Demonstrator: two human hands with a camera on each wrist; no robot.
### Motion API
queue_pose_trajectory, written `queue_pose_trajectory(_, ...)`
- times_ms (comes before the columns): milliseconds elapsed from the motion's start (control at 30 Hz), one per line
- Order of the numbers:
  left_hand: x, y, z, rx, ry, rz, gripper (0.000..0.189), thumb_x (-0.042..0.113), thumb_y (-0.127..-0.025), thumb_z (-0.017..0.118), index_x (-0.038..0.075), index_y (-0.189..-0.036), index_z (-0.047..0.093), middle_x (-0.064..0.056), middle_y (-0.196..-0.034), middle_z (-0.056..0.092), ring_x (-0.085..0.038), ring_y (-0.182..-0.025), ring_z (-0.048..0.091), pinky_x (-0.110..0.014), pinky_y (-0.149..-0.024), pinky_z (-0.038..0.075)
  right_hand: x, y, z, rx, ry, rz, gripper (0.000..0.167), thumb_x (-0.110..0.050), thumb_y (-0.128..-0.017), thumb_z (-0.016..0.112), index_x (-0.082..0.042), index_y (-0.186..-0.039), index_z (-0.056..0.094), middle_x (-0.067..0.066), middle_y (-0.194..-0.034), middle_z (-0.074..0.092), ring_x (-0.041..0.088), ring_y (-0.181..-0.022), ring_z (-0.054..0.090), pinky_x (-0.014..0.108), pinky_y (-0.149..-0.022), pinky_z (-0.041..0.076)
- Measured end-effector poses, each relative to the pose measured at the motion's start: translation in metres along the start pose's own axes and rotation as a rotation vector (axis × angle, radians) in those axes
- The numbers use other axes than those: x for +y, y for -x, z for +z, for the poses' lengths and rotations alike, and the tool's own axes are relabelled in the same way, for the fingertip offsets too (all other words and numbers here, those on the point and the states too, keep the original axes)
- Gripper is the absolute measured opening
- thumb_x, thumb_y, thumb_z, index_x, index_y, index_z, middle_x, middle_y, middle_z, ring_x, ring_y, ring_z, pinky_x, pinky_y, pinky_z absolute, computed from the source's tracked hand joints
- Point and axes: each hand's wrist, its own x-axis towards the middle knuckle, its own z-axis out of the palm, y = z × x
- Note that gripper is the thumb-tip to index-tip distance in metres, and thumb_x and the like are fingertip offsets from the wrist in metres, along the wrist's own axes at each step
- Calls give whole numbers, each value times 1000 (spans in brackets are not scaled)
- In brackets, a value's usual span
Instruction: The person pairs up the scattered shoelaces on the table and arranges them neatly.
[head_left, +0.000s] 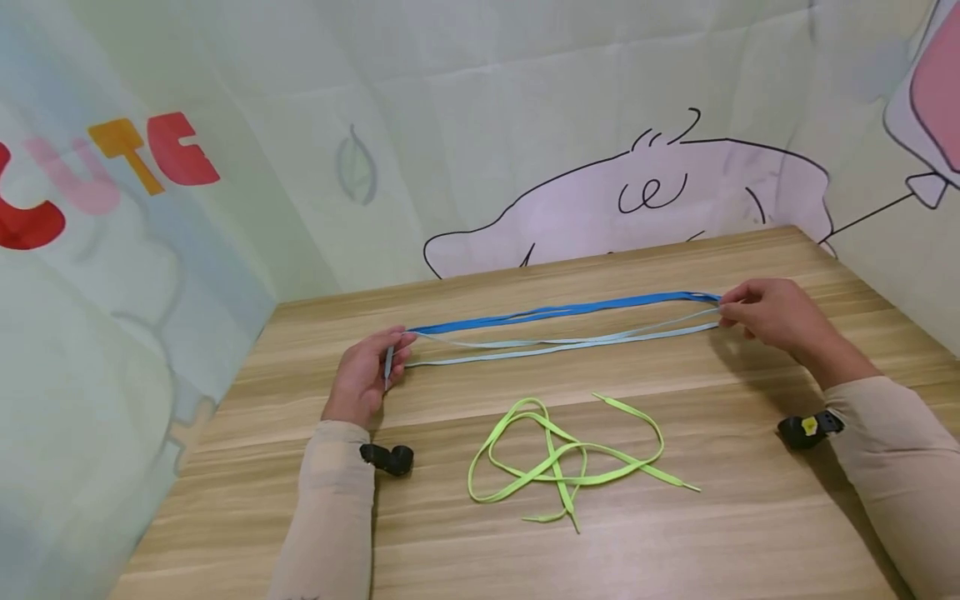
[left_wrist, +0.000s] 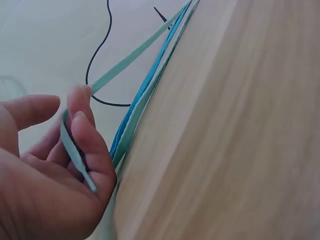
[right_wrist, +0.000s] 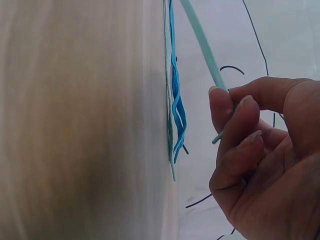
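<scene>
A light blue shoelace (left_wrist: 131, 61) runs between the two hands. My left hand (head_left: 365, 375) holds one end of it between curled fingers, and its tip hangs across the palm in the left wrist view. Near the other end, my right hand (head_left: 776, 315) pinches the lace between thumb and forefinger, a short tip sticking out below. Blue shoelaces (head_left: 570, 309) lie stretched lengthwise on the table behind it. Another light blue strand (head_left: 510, 356) lies alongside, crossing close to the held one in the head view.
Lime-yellow shoelaces (head_left: 663, 475) lie in a loose tangle nearer the front of the wooden table (head_left: 450, 542). A printed cloth backdrop (head_left: 337, 100) stands along the far and left edges. Small black cameras (head_left: 388, 458) sit on both wrists.
</scene>
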Motion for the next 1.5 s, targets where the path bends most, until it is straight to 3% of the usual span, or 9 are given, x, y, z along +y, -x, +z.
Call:
queue_pose_trajectory(233, 0, 1, -1, 49, -243, 23, 39, 17, -102, 58, 5, -139, 56, 6, -95, 73, -4, -78, 67, -16, -59, 48, 0, -2, 0, -22, -10, 11, 27, -15, -96, 62, 5, -114, 60, 9, -88, 66, 19, -69, 58, 32, -55, 46)
queue_pose_trajectory(400, 2, 4, -1, 79, -400, 41, 37, 21, -102, 60, 4, -135, 59, 8, -91, 72, -3, -75, 67, -19, -64, 48, 2, -2, 0, -44, -4, 24, 28, -13, -94, 63, 5, -115, 59, 15, -94, 66, 22, -73, 60, 33, -57, 48)
queue_pose_trajectory(600, 3, 7, 0, 121, -472, 63, 37, 18, -98, 61, 2, -132, 62, -2, -104, 68, -6, -78, 65, -20, -66, 49, 1, -2, 0, -65, -1, 30, 29, -14, -96, 61, 7, -116, 58, 19, -97, 67, 22, -75, 62, 34, -60, 50)
queue_pose_trajectory(733, 2, 7, 0, 147, -485, 84, 38, 21, -99, 61, 2, -132, 62, -6, -116, 63, -9, -90, 61, -20, -68, 49, 1, -3, -1, -75, 1, 49, 31, -17, -98, 59, 8, -117, 58, 19, -97, 66, 22, -77, 62, 35, -62, 51)
queue_pose_trajectory(1000, 1, 4, 0, 187, -457, 118, 37, 21, -100, 58, 1, -130, 61, -4, -115, 55, -13, -96, 51, -19, -68, 49, 4, -2, -3, -71, 0, 73, 36, -22, -103, 51, 10, -118, 57, 13, -90, 67, 18, -75, 63, 34, -64, 51)
queue_pose_trajectory(1233, 5, 6, 3, 200, -349, 115, 40, 20, -99, 56, 1, -134, 60, -6, -127, 56, -18, -114, 54, -26, -85, 50, 3, -2, -4, -62, -21, 86, 41, -26, -102, 50, 10, -120, 55, 13, -95, 68, 15, -77, 63, 35, -64, 52)
queue_pose_trajectory(1500, 7, 9, 2, 251, -357, 152, 35, 20, -98, 58, -1, -126, 63, -6, -116, 65, -18, -105, 62, -28, -82, 39, 3, -3, -3, -66, -39, 80, 38, -24, -102, 49, 10, -119, 54, 9, -93, 68, 13, -77, 62, 33, -63, 53)
